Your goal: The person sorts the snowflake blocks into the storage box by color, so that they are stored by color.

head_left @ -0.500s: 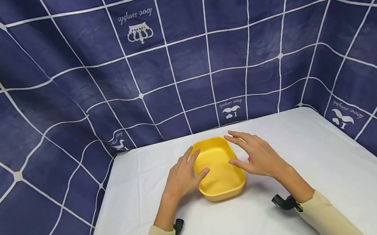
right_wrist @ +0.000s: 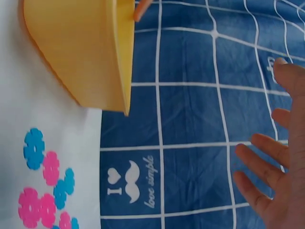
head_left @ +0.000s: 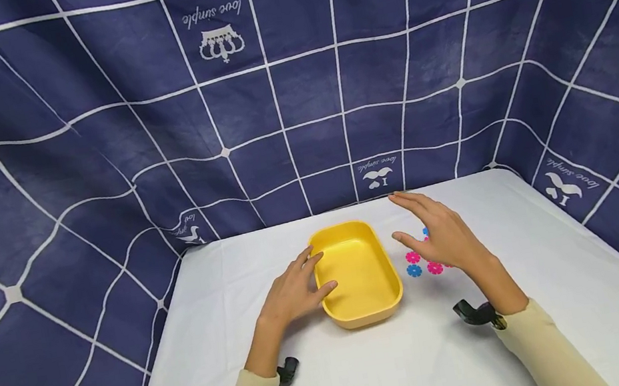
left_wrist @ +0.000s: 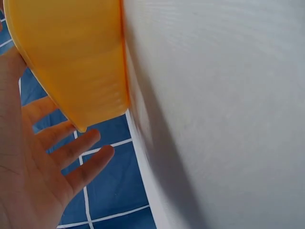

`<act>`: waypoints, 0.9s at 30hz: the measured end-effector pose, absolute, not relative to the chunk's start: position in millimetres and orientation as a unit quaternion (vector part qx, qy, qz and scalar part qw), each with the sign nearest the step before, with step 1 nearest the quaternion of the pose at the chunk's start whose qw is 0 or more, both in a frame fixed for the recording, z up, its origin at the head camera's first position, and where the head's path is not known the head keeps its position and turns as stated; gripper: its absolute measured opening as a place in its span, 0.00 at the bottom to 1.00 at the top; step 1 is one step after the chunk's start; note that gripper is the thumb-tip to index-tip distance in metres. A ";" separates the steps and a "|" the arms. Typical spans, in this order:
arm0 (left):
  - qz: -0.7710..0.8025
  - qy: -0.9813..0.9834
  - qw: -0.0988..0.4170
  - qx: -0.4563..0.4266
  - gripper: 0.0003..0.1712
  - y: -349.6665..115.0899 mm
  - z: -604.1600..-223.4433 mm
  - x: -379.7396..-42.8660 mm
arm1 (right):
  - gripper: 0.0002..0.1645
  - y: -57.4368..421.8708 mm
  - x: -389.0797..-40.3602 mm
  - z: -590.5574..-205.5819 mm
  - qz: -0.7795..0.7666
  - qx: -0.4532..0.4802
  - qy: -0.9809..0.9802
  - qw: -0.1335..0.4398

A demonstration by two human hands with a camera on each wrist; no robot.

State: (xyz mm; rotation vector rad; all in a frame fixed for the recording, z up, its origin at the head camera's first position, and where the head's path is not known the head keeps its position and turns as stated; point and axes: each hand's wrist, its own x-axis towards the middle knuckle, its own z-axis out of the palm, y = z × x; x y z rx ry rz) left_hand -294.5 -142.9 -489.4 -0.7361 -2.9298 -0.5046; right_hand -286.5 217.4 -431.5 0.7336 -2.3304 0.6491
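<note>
A yellow rectangular plastic bin (head_left: 362,279) stands on the white cloth, with nothing inside it. At its left rim is my left hand (head_left: 292,293), fingers spread and thumb reaching over the edge. The left wrist view has this hand (left_wrist: 43,162) with loosely straight fingers beside the bin's wall (left_wrist: 76,57). My right hand (head_left: 444,236) hovers right of the bin, apart from it, its fingers extended and holding nothing. Under and beside that hand lie flat notched plastic discs, pink (head_left: 435,267) and blue (head_left: 414,270), partly hidden by it.
White cloth (head_left: 362,373) covers the table. Dark blue curtains with white grid lines (head_left: 306,92) hang behind and along both sides. Several discs, such as a pink one (right_wrist: 29,208), lie close together right of the bin. A black camera mount (head_left: 474,312) sits on the right wrist.
My right hand has moved right, away from the bin's rim, uncovering the pink and blue discs. The left hand stays at the left rim, and the head view has shifted slightly.
</note>
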 end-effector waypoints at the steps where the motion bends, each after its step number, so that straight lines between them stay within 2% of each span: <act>1: -0.163 -0.957 0.041 -0.238 0.49 -144.4 -489.3 -295.1 | 0.48 218.7 -288.0 -429.7 0.250 0.273 -0.880 0.299; 7: -0.169 -0.959 0.034 -0.226 0.53 -148.9 -487.8 -298.2 | 0.47 229.1 -294.6 -423.1 0.268 0.237 -0.890 0.282; 15: -0.178 -0.958 0.019 -0.223 0.53 -147.8 -486.3 -301.0 | 0.44 247.0 -297.8 -422.8 0.290 0.187 -0.900 0.267; 27: -0.179 -0.958 0.002 -0.225 0.55 -151.6 -490.2 -299.8 | 0.37 273.9 -313.6 -444.4 0.344 0.162 -0.889 0.255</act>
